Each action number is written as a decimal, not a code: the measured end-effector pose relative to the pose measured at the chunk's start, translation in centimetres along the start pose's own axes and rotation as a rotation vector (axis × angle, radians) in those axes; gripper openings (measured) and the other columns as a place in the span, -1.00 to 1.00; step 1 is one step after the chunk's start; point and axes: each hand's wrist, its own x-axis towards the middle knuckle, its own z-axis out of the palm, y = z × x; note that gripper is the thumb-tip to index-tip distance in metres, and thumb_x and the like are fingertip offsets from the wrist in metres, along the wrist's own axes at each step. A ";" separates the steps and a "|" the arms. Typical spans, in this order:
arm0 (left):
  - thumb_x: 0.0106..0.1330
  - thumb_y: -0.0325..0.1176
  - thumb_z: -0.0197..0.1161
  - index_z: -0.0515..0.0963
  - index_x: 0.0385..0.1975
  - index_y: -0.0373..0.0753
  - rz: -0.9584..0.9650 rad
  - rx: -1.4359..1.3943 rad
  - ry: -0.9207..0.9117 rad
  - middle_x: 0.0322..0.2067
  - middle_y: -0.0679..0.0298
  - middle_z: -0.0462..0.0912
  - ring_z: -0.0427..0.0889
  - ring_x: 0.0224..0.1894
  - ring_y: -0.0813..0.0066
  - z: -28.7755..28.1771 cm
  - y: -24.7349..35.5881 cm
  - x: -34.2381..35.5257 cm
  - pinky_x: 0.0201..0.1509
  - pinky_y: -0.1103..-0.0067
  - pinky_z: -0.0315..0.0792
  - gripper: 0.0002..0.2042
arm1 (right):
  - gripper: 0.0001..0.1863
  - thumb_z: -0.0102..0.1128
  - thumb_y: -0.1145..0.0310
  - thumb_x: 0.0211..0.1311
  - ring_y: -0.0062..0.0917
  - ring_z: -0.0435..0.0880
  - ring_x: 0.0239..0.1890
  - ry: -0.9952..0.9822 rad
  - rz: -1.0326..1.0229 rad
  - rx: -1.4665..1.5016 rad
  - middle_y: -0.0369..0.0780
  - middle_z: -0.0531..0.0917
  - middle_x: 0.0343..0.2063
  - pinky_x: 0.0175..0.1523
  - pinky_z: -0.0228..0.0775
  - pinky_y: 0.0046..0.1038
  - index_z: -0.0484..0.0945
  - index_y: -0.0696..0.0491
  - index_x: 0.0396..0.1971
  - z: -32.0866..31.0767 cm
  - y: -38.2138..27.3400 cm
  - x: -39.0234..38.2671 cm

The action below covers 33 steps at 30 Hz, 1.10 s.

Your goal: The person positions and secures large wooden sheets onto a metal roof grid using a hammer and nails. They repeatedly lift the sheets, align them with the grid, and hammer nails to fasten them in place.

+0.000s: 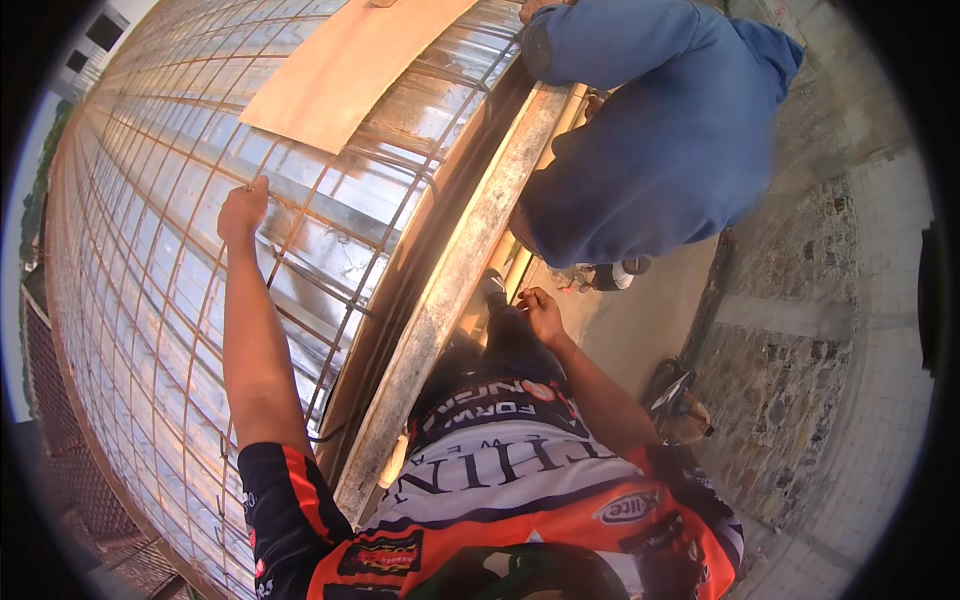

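My left arm reaches out over a grid of rusty steel bars (180,250) laid above shiny metal sheeting (345,225). My left hand (243,211) is closed round one thin steel bar of that grid, short of a flat tan board (345,75) lying on the bars. My right hand (541,316) hangs low beside my dark trouser leg, its fingers curled together. Whatever those fingers hold, if anything, is too small to make out. Between my two hands runs a weathered wooden plank (450,265) along the edge of the grid.
A co-worker in a blue jacket (660,130) bends over the edge just ahead on the right. Far below lie a pale concrete strip (625,315) and rough stone-patterned ground (780,400). Bent bar ends stick out near the plank. Dark mesh (80,480) shows at lower left.
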 end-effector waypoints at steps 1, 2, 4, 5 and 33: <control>0.27 0.29 -0.01 0.62 0.11 -0.17 -0.001 0.007 -0.001 0.09 -0.01 0.64 0.59 0.18 -0.02 0.1 0.1 0.1 0.22 0.19 0.44 -0.31 | -0.66 -0.08 0.16 0.55 -0.56 0.62 -0.31 -0.026 0.081 0.026 -0.20 0.64 -0.31 -0.18 0.51 -0.48 0.52 0.14 -0.11 0.3 0.9 0.3; 0.26 0.29 -0.01 0.63 0.10 -0.16 -0.005 0.008 0.003 0.08 -0.02 0.65 0.59 0.17 -0.02 0.2 -0.1 0.1 0.22 0.19 0.44 -0.32 | -0.62 -0.11 0.10 0.55 -0.56 0.62 -0.32 -0.046 0.184 0.093 -0.21 0.65 -0.30 -0.18 0.51 -0.47 0.52 0.12 -0.08 0.7 1.7 0.5; 0.26 0.30 -0.02 0.64 0.08 -0.15 -0.012 0.009 0.019 0.06 -0.03 0.66 0.60 0.16 -0.02 0.4 -0.5 0.1 0.22 0.19 0.44 -0.32 | -0.54 -0.16 -0.02 0.56 -0.55 0.63 -0.33 -0.090 0.384 0.230 -0.22 0.65 -0.28 -0.18 0.51 -0.47 0.51 0.08 -0.04 2.1 1.1 1.2; 0.26 0.29 -0.02 0.65 0.07 -0.15 -0.014 0.015 0.018 0.04 -0.04 0.66 0.60 0.16 -0.02 0.5 -0.8 0.3 0.22 0.20 0.44 -0.32 | -0.49 -0.21 -0.09 0.55 -0.54 0.63 -0.31 -0.085 0.423 0.257 -0.22 0.65 -0.26 -0.16 0.51 -0.43 0.50 0.07 -0.01 3.0 0.9 1.9; 0.25 0.24 -0.02 0.69 -0.01 -0.13 -0.033 0.001 0.041 -0.05 -0.04 0.70 0.65 0.06 -0.07 0.7 -0.5 0.0 0.16 0.18 0.47 -0.38 | -0.13 -0.29 -0.34 0.43 -0.29 0.39 0.30 -0.011 0.331 0.943 -0.09 0.38 0.31 0.38 0.19 -0.27 0.22 0.14 0.39 16.5 1.1 5.2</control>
